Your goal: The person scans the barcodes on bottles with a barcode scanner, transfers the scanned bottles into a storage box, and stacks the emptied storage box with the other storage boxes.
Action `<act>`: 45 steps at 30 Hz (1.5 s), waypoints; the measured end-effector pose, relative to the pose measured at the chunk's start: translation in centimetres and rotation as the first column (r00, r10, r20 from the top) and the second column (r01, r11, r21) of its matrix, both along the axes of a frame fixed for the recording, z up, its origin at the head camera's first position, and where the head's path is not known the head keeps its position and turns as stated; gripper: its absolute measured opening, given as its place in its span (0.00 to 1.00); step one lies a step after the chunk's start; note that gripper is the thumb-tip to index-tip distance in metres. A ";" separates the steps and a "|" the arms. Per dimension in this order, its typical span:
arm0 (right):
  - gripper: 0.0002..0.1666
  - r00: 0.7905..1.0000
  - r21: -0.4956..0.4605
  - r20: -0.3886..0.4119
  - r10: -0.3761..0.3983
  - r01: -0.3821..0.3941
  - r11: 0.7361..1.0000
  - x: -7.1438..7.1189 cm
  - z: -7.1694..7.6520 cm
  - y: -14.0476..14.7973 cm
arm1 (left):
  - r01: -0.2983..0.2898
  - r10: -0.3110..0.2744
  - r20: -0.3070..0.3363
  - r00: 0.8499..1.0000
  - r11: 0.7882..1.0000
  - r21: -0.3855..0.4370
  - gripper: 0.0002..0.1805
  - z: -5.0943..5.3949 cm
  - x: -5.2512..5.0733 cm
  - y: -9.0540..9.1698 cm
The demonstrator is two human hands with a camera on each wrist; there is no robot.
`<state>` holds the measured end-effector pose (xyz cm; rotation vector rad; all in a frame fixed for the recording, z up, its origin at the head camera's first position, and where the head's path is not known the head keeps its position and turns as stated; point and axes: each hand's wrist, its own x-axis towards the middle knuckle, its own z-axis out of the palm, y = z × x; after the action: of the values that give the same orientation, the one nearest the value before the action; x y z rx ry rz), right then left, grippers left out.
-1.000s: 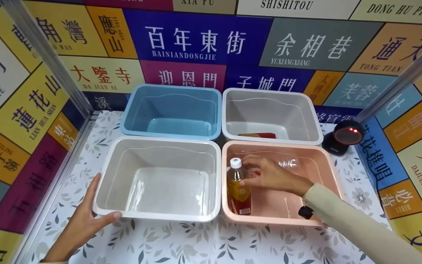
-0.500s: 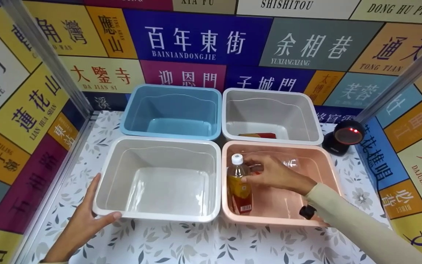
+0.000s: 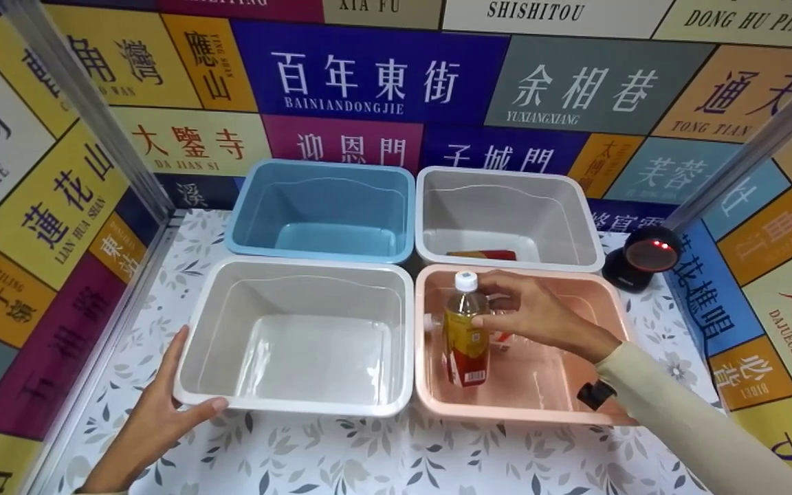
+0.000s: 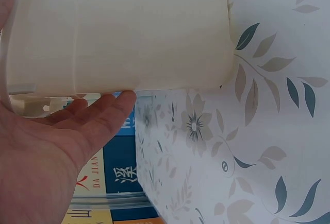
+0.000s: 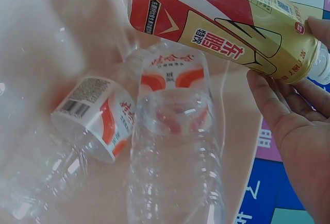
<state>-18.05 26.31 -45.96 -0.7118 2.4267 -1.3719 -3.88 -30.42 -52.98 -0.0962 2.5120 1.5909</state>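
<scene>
In the head view my right hand [image 3: 544, 320] grips a drink bottle [image 3: 467, 337] with a white cap and a gold-and-red label, near its upper part. The bottle is upright above the floor of the pink bin [image 3: 526, 414]. In the right wrist view, a clear plastic bottle [image 5: 172, 157] with a white-and-red label lies below it, and another clear bottle [image 5: 95, 113] lies alongside. My left hand [image 3: 148, 405] rests at the front left corner of the off-white bin [image 3: 300, 407], thumb on the rim. Its extended fingers touch the bin's outer side in the left wrist view.
Behind stand a blue bin [image 3: 320, 258] and a grey bin [image 3: 506, 172], the latter with a flat red item [image 3: 482, 254] inside. A black scanner-like device [image 3: 643, 254] stands right of the bins. Sign-printed panels enclose the leaf-patterned table [image 3: 368, 454].
My right hand has lifted the drink bottle off the pink bin's floor and moved it slightly up and right. My left hand has stayed at the off-white bin's corner.
</scene>
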 end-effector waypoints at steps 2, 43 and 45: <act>0.32 1.000 -0.015 -0.003 -0.001 0.001 1.000 0.1 0.2 0.3 | 0.004 -0.004 -0.001 1.000 1.000 -0.005 0.71 0.0 0.0 0.0; 0.32 0.978 -0.153 -0.198 -0.072 0.041 0.987 2.3 4.4 5.7 | -0.006 0.005 0.030 1.000 1.000 0.005 0.72 -0.1 0.0 0.1; 0.32 0.977 -0.142 -0.199 -0.080 0.052 0.988 2.5 4.6 6.0 | -0.006 0.006 0.035 0.999 1.000 0.012 0.73 -0.2 0.0 0.0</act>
<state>-15.59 32.30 -41.39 -0.8502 2.5518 -1.5742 -3.91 -30.40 -53.23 -0.1286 2.4777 1.5931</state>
